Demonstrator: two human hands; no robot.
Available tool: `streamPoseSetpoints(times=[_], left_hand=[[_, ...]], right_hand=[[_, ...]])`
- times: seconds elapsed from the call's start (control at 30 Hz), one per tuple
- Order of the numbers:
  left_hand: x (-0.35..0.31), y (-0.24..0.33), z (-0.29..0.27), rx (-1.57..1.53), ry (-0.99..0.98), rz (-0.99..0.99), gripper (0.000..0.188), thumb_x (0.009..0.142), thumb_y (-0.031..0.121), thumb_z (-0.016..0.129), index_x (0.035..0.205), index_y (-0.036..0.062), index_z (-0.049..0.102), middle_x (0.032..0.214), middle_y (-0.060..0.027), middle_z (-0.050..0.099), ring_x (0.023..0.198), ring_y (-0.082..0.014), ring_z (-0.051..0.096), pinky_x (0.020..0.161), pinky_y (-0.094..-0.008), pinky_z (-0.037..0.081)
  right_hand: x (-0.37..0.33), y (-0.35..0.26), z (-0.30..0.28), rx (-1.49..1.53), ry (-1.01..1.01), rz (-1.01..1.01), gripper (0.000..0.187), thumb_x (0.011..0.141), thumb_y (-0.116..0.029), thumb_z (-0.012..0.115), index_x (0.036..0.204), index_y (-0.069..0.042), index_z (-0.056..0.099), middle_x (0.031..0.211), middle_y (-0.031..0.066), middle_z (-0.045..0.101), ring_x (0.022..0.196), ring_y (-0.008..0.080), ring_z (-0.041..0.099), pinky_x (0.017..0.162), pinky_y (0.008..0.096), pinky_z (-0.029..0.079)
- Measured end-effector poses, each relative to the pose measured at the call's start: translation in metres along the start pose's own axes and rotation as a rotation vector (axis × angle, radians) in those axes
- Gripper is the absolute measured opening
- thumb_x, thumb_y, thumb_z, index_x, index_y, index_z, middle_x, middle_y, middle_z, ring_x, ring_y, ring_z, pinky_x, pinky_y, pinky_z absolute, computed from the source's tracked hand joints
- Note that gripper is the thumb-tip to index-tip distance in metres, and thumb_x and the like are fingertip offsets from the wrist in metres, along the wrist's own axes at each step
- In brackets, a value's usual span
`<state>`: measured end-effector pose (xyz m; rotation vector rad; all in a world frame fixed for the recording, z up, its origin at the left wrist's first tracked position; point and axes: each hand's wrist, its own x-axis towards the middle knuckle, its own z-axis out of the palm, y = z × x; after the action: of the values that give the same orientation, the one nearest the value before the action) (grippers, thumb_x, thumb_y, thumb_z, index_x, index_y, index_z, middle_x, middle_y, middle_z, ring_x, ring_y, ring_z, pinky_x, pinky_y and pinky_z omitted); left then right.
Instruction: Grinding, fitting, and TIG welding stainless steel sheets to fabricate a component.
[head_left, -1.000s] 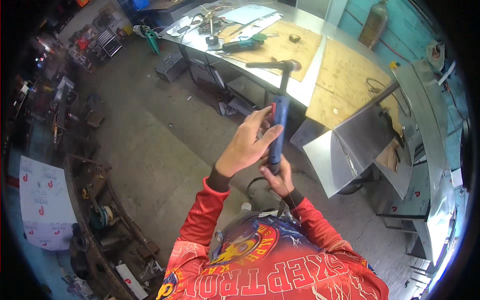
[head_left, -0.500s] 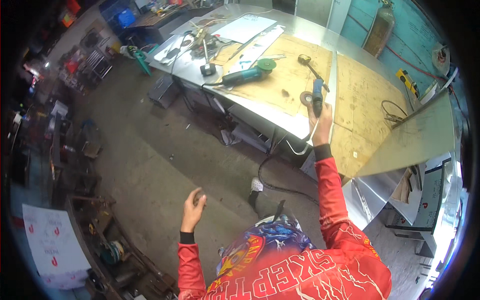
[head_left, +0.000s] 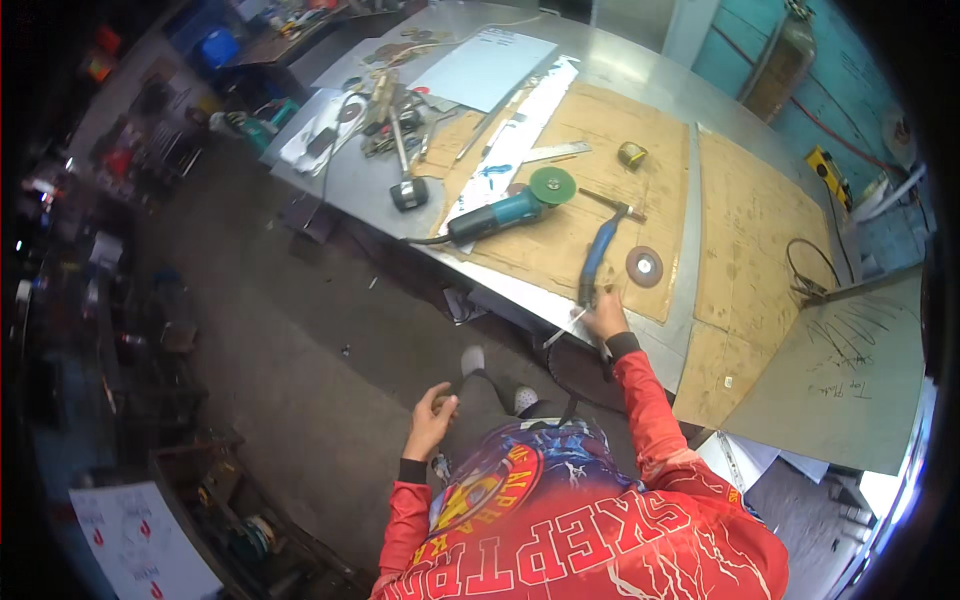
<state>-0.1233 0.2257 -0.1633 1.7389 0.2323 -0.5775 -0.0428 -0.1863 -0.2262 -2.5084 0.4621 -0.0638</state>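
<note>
My right hand (head_left: 605, 315) is wrapped round the black lower end of a blue-handled TIG torch (head_left: 600, 248), over the table's front edge. The torch's head points away from me, above the cardboard. A thin white strip (head_left: 566, 326) sticks out beside the same hand; whether the fingers grip it I cannot tell. Right of the torch lies a brown abrasive disc (head_left: 645, 266). To its left rests a teal angle grinder (head_left: 500, 216) with a green disc. My left hand (head_left: 430, 420) hangs over the floor, fingers apart and slightly curled, holding nothing.
Cardboard sheets (head_left: 750, 215) cover much of the metal table. A tape measure (head_left: 632, 155), a steel ruler (head_left: 556, 152), a black-headed mallet (head_left: 408, 192) and a white panel (head_left: 485, 68) lie on it. A metal sheet (head_left: 840, 370) slants at the right edge.
My right hand has drawn the torch nearer and leftward, off the brown disc. My left hand has moved right, closer to my body. The view has shifted.
</note>
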Motion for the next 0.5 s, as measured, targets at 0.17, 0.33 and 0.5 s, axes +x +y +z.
streamPoseSetpoints(times=[0.17, 0.33, 0.5], left_hand=[[0.12, 0.074, -0.011, 0.238, -0.071, 0.274, 0.041, 0.098, 0.019, 0.064, 0.133, -0.0019, 0.057, 0.098, -0.0092, 0.071, 0.078, -0.0112, 0.064, 0.069, -0.0249, 0.052], [0.238, 0.163, 0.015, 0.471, -0.159, 0.704, 0.042, 0.096, 0.019, 0.066, 0.13, -0.0052, 0.058, 0.1, -0.0157, 0.07, 0.089, -0.0235, 0.066, 0.082, -0.0354, 0.053], [0.326, 0.212, 0.065, 0.967, -0.214, 1.122, 0.068, 0.086, 0.023, 0.074, 0.141, -0.0053, 0.045, 0.127, -0.0295, 0.055, 0.114, -0.0487, 0.053, 0.099, -0.0516, 0.044]], right_hand=[[0.022, -0.019, -0.083, -0.17, -0.02, 0.045, 0.062, 0.074, -0.045, 0.084, 0.114, 0.0, 0.069, 0.112, 0.0253, 0.064, 0.107, 0.0395, 0.064, 0.091, 0.0475, 0.053], [0.108, -0.031, -0.129, -0.296, -0.097, 0.331, 0.064, 0.075, -0.067, 0.072, 0.086, -0.003, 0.075, 0.079, 0.0217, 0.072, 0.072, 0.0371, 0.07, 0.069, 0.0482, 0.056], [0.161, -0.034, -0.127, -0.204, 0.21, 0.39, 0.036, 0.075, -0.04, 0.076, 0.083, -0.005, 0.073, 0.084, 0.021, 0.072, 0.083, 0.0387, 0.071, 0.074, 0.0485, 0.058]])
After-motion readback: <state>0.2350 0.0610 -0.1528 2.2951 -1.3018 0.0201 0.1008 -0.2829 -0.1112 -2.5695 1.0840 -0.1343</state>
